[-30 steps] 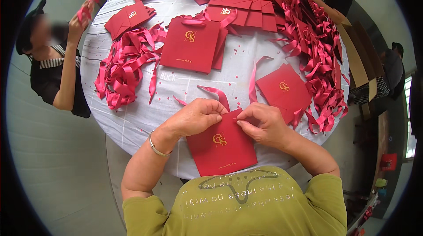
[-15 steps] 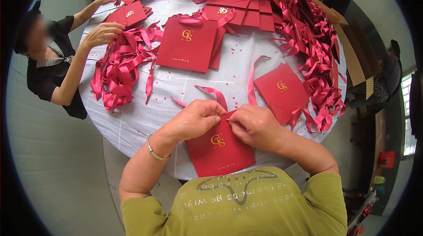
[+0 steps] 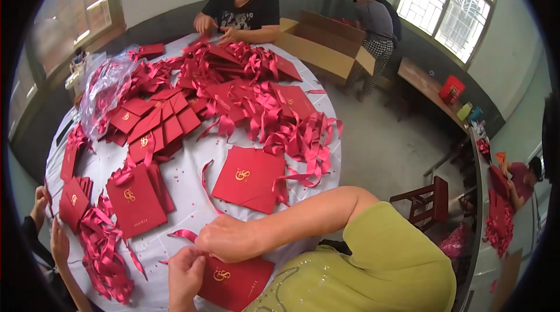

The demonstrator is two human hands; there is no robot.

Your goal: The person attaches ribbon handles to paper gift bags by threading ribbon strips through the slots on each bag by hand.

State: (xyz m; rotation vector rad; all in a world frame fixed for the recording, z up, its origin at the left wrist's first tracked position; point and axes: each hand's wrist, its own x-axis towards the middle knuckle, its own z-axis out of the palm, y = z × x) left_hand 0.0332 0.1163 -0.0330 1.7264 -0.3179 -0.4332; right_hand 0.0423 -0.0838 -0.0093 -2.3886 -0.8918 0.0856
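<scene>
Red paper bag with gold emblem lies flat at the near worktop edge. Left hand fingers closed on its upper left corner; right hand fingers pinched shut on a red ribbon at the bag's top. Risk: the ribbon could slip out or crease the bag's edge if tugged, and the bag, overhanging, could slide off.

one cardboard box, one wooden chair, two windows
</scene>
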